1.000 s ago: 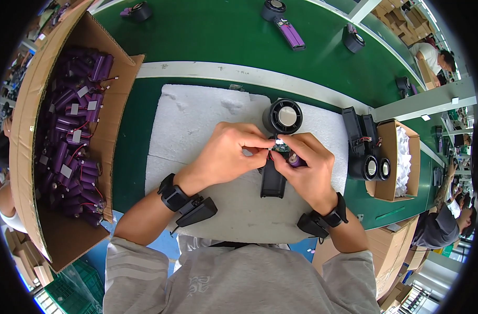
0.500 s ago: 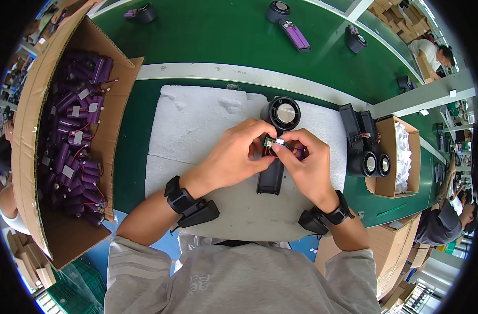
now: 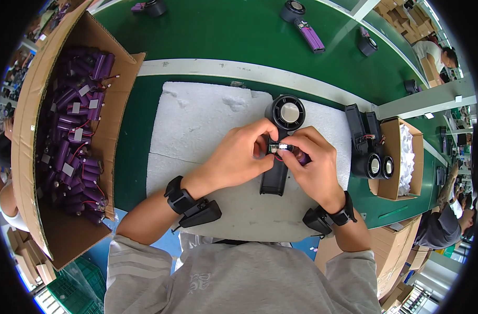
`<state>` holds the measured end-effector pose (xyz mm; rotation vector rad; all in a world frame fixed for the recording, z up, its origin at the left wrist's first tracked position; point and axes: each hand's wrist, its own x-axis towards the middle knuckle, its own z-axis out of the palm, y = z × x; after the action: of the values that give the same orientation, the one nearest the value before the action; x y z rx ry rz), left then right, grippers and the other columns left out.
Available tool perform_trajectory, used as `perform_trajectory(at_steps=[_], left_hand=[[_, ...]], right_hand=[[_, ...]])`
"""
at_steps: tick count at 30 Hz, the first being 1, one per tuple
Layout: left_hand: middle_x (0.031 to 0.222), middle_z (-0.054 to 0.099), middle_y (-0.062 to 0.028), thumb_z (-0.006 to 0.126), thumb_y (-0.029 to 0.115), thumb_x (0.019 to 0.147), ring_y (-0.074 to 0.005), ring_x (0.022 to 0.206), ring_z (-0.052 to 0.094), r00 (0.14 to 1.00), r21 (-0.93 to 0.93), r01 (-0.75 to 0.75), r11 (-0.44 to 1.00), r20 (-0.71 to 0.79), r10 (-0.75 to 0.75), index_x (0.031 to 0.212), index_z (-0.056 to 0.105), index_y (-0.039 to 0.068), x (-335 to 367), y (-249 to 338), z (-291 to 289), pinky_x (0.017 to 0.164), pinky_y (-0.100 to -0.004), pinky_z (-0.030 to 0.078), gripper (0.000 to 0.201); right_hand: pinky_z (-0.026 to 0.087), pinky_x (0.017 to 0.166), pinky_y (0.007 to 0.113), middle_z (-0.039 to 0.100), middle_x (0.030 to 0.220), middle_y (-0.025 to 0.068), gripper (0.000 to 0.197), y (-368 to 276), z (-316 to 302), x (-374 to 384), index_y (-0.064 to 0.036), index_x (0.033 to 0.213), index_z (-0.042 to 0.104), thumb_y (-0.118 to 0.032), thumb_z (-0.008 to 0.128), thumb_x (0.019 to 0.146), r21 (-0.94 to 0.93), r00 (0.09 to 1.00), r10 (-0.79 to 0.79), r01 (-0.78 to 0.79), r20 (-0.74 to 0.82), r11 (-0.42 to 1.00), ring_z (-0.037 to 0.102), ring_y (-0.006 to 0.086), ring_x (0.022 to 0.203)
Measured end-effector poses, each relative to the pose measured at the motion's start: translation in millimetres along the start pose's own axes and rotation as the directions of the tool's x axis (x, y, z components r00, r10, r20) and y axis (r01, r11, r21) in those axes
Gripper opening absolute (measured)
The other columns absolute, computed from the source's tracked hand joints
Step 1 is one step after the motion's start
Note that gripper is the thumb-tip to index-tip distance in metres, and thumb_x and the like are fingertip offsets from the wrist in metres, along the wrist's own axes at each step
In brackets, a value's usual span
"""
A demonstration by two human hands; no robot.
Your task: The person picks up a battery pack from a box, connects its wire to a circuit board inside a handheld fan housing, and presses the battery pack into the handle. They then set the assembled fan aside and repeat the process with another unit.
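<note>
Both hands (image 3: 275,157) stayed on fan (image 3: 281,141); box (image 3: 30,104) holds purple batteries (image 3: 74,141).

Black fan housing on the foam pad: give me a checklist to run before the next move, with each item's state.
1. Black fan housing lies flat on the white foam pad: ok.
2. Left hand and right hand both at the handle: ok.
3. Purple battery cell in the right hand: ok, mostly hidden.
4. Small connector pinched between fingertips: ok.
5. Wires seated: cannot tell.
6. Box of purple cells at the left: ok.
</note>
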<state>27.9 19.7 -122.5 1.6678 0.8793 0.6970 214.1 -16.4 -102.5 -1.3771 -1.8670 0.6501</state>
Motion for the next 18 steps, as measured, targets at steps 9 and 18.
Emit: perform_trajectory(at_steps=[9,18], left_hand=[[0.066,0.058,-0.0065,0.068,0.003,0.072,-0.0191,0.061,0.059,0.998,-0.002,0.006,1.0,-0.055,-0.006,0.097,0.053,0.004,-0.1,-5.3,5.4,0.059,-0.0325,0.047,0.029],[0.075,0.062,-0.0093,0.064,-0.003,0.077,-0.0157,0.072,0.064,1.0,-0.024,-0.031,0.999,0.0,0.031,0.104,0.053,0.002,-0.9,-6.4,1.6,0.072,-0.0299,0.054,0.029]], right_hand=[[0.047,0.053,0.024,0.065,0.084,0.0077,0.019,-0.7,6.7,-2.8,-0.0016,0.091,0.071,0.0,0.077,0.073,-0.094,0.994,-0.062,0.054,-0.089,0.994,0.058,0.012,0.059],[0.048,0.053,0.025,0.064,0.082,0.0084,0.018,1.7,7.7,-3.8,-0.0015,0.09,0.072,-0.001,0.078,0.073,-0.161,0.988,-0.122,0.105,-0.097,0.981,0.06,0.015,0.06]])
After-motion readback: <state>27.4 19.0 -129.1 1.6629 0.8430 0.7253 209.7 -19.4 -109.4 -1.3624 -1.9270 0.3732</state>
